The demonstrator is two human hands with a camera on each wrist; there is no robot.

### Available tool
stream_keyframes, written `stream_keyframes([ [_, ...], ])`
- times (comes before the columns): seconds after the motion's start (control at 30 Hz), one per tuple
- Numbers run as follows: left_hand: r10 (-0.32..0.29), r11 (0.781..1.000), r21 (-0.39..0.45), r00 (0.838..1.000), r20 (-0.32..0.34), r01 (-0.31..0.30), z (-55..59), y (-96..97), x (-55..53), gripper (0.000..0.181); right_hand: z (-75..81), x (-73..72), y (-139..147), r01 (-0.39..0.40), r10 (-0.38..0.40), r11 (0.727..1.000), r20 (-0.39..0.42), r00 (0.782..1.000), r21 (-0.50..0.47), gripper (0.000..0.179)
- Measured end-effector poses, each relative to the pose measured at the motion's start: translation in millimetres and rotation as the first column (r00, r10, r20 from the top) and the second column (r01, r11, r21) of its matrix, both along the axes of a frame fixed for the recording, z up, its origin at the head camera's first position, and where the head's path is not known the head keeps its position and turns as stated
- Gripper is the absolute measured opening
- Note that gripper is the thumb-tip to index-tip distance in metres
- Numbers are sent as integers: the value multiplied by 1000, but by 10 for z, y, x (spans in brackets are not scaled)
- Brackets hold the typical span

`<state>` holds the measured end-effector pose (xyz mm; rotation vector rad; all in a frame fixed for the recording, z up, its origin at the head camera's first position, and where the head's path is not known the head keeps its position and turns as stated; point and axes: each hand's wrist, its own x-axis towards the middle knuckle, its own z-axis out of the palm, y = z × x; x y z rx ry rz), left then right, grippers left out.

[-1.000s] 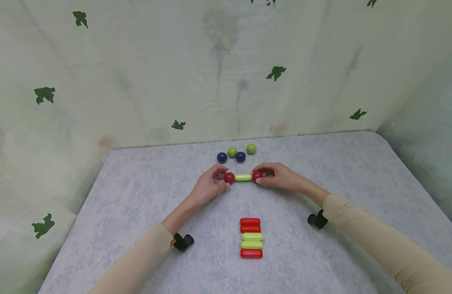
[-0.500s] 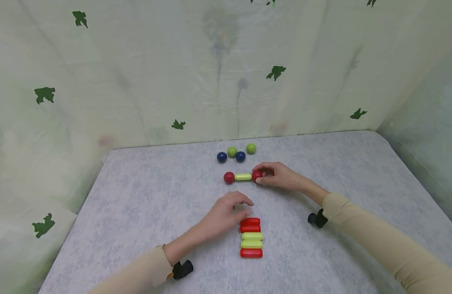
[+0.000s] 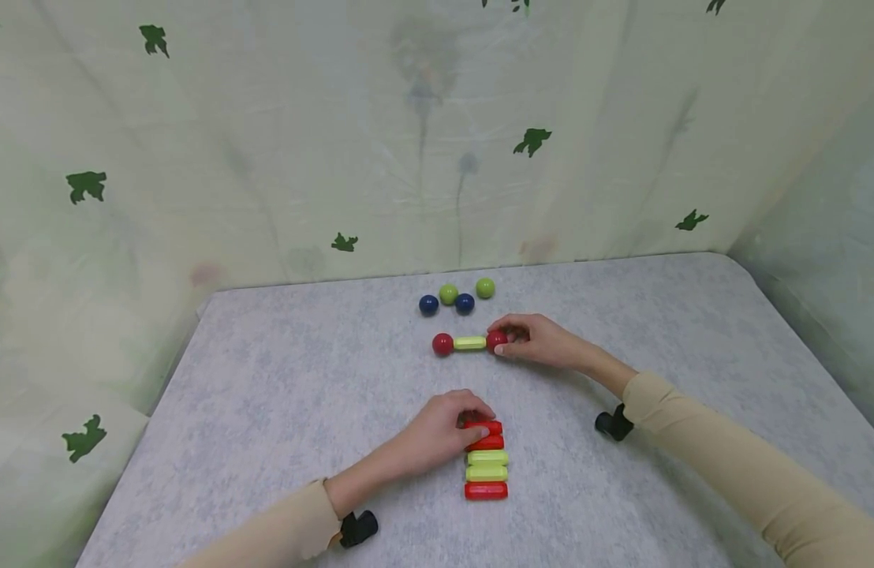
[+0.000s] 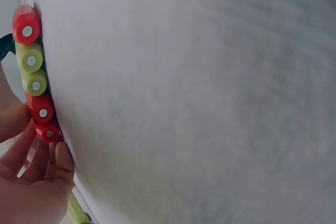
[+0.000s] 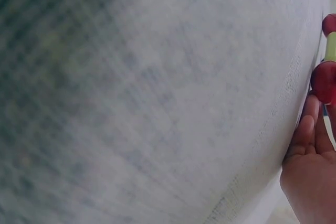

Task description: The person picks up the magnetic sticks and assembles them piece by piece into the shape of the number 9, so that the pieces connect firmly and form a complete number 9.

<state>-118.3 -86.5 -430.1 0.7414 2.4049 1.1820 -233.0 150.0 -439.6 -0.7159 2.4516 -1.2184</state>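
Note:
My right hand [image 3: 539, 341] pinches a red ball [image 3: 496, 341] between thumb and fingers. That ball sits at the right end of a yellow-green building rod [image 3: 469, 343], with a second red ball [image 3: 442, 345] at its left end. Nearer the body, my left hand [image 3: 437, 430] has thumb and fingers around the farthest red rod [image 3: 495, 427] of a row. In the left wrist view, the fingertips lie at that red rod [image 4: 48, 132], and pale discs show in the rod ends. Behind it in the row come another red rod [image 3: 488, 442], two yellow-green rods [image 3: 487, 465] and a red one [image 3: 486, 491].
Toward the back of the grey table [image 3: 302, 339] lie two dark blue balls [image 3: 428, 305] and two green balls [image 3: 485, 288]. A pale curtain [image 3: 267, 158] with green leaf shapes hangs along the table's back edge. A black wrist camera [image 3: 613, 424] sits at the right sleeve.
My left hand has let go of the left red ball and come down toward the body to the farthest red rod of the row. The right hand stays on its ball.

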Motion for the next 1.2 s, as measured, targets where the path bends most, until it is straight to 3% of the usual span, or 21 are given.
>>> stream_keyframes([
  [0.37,24,996,-87,999,-33,-26,53,56,-15,15,-18,-10,-8,6,-6,1000,22,1000,5,36],
  [0.7,-3,995,-104,999,-35,0,31,59,-7,14,-3,-4,-4,20,-20,1000,25,999,6,35],
  [0.93,96,995,-31,992,78,-94,11,-3,-24,19,-7,-7,-8,17,-17,1000,21,1000,12,35],
  [1.2,224,973,38,973,57,-226,-12,-79,-95,18,-5,4,-16,31,-31,999,33,999,18,36],
])
